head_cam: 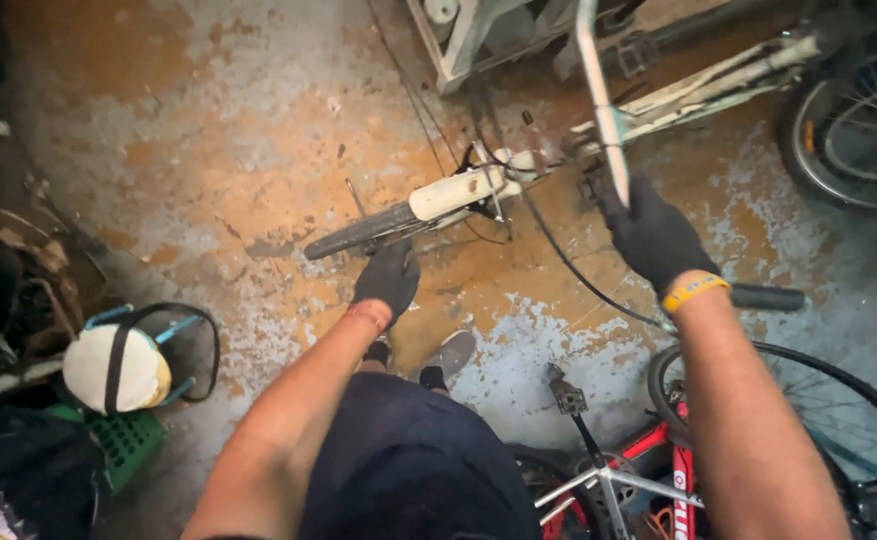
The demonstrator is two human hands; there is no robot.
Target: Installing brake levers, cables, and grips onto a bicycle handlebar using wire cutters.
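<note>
Worn, stained concrete floor (pixel 209 150), cream bicycle (pixel 459 190) lying on it, gloved left hand (pixel 387 280) fingers clamped on its dark saddle (pixel 359 232), gloved right hand (pixel 651 235) fist wrapped round the silver handlebar (pixel 599 100).

– What is the white bicycle (pixel 559 150) like?
– It lies on its side on the stained concrete floor (pixel 209 150), cream frame running toward the upper right.
– And its parts?
– A dark saddle (pixel 359 232) points left, touched by the left hand (pixel 389 280). The right hand (pixel 652 238) grips a silver handlebar (pixel 599 100) standing upward.
</note>
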